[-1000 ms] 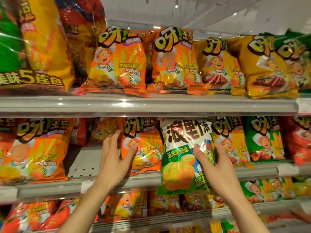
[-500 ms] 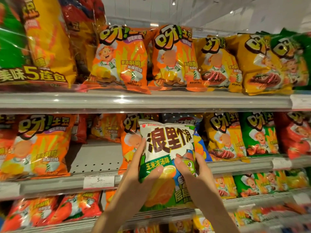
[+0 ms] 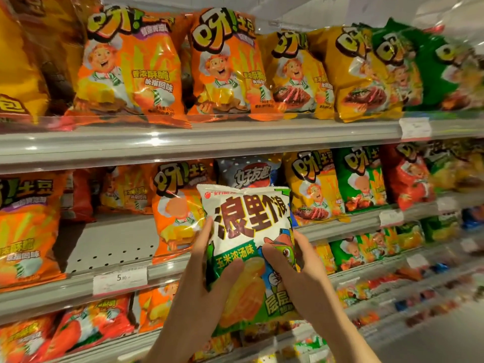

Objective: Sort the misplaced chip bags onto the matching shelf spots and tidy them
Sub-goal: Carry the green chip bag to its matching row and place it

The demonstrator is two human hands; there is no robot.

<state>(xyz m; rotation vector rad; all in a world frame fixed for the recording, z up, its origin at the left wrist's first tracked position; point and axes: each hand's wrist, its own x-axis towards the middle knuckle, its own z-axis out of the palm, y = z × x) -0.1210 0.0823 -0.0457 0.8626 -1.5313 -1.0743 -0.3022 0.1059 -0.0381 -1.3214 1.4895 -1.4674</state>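
Note:
A white-and-green chip bag [image 3: 248,224] with large brown lettering is held upright in front of the middle shelf. My left hand [image 3: 207,281] grips its left edge, thumb across the front. My right hand [image 3: 296,268] grips its right side, thumb on the front as well. Behind it on the middle shelf stand an orange bag [image 3: 178,203], a blue-grey bag [image 3: 246,174] of another brand, and a yellow bag [image 3: 314,187]. The lower part of the held bag is covered by my hands.
The middle shelf [image 3: 117,239] has a bare perforated gap left of the orange bag, above a price tag [image 3: 120,279]. Orange, yellow and green bags line the top shelf [image 3: 209,142]. Green and red bags stand to the right. Lower shelves hold more bags.
My left hand left the orange bag on the shelf and took hold of the white-and-green bag. The bag came off the shelf towards me, uncovering the blue-grey bag behind it.

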